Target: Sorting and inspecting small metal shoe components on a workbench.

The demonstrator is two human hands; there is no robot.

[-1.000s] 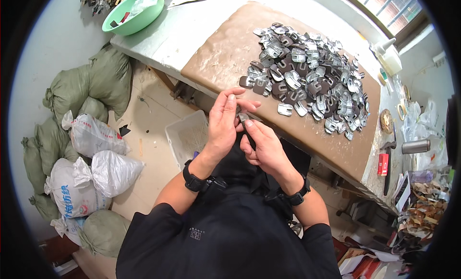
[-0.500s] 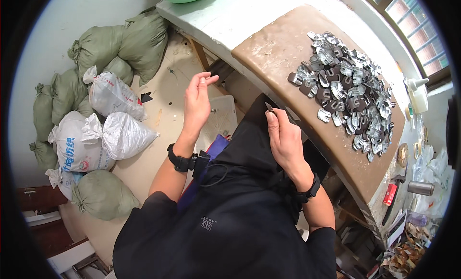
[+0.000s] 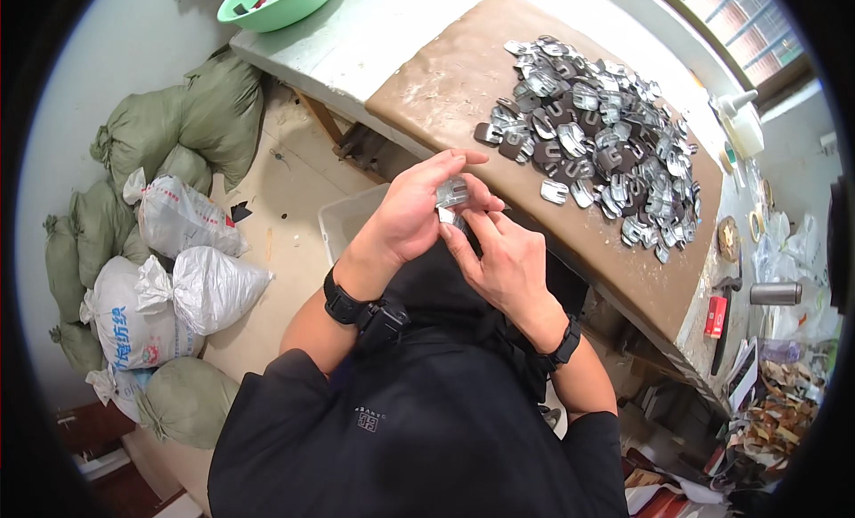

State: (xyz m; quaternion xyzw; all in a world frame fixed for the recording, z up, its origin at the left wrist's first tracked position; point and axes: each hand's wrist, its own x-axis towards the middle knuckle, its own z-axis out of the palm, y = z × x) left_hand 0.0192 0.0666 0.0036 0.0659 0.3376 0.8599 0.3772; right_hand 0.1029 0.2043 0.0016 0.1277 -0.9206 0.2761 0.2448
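Both my hands are together in front of my dark clothing, beside the padded bench edge. My left hand (image 3: 401,215) is closed round a small shiny slotted metal plate (image 3: 452,192), its fingers curled behind the piece. Against the plate's lower side, my right hand (image 3: 509,261) pinches a thin, pale blade-like piece (image 3: 447,216), partly hidden by the thumb and fingers. A heap of similar slotted plates (image 3: 614,144), silvery with dark brown faces, lies on the brown padded mat (image 3: 427,90) just beyond my hands.
The bench (image 3: 307,55) holds a green basin (image 3: 289,6) at the far left. A white squeeze bottle (image 3: 744,130), a red box (image 3: 715,316) and a metal cylinder (image 3: 775,293) sit along the right. Tied sacks (image 3: 214,286) fill the floor at left; a pale bin (image 3: 343,220) stands beneath my left arm.
My left hand, seen raised with nothing in it before, has moved right and now holds a slotted plate. My right hand has moved left to meet it. The view has shifted slightly.
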